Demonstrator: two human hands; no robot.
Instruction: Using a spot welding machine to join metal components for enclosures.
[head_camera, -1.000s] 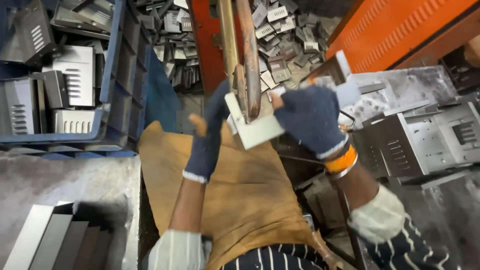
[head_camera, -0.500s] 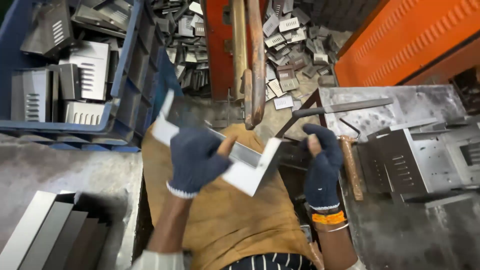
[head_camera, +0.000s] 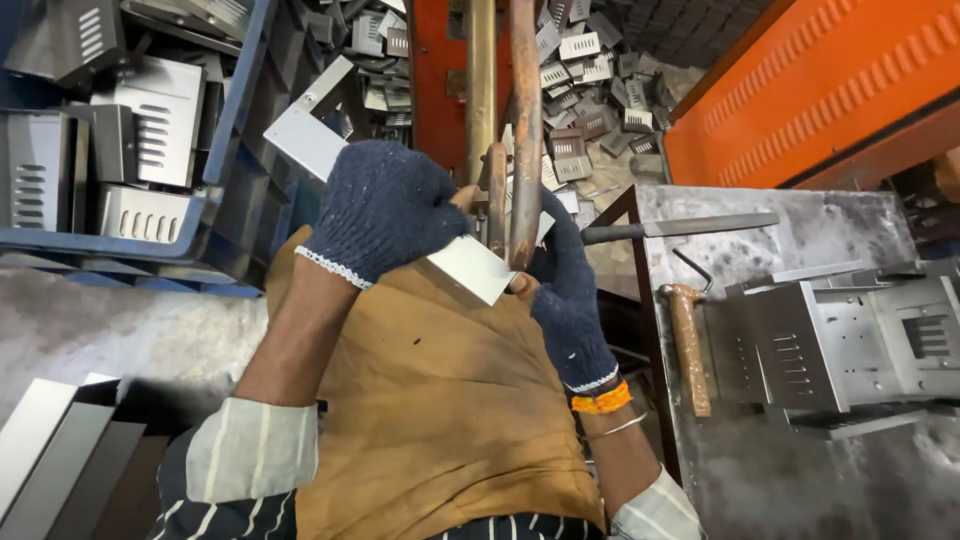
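Dead centre of the frame, both gloved hands are on a bent sheet-metal piece (head_camera: 470, 262) pushed up against the two upright copper rods (head_camera: 505, 130). Left hand (head_camera: 385, 205) has its fingers wrapped tight over the top of the piece; right hand (head_camera: 570, 290) grips it from below, fingers closed on its edge. Upper left sits a blue crate (head_camera: 240, 150) of vented parts, and a hammer (head_camera: 688, 345) lies on the steel table (head_camera: 830, 240) at right.

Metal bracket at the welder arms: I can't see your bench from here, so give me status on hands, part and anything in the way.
Left hand and right hand, gloved, both gripping the bent metal bracket. Bracket held against the vertical rods. Nothing blocking.
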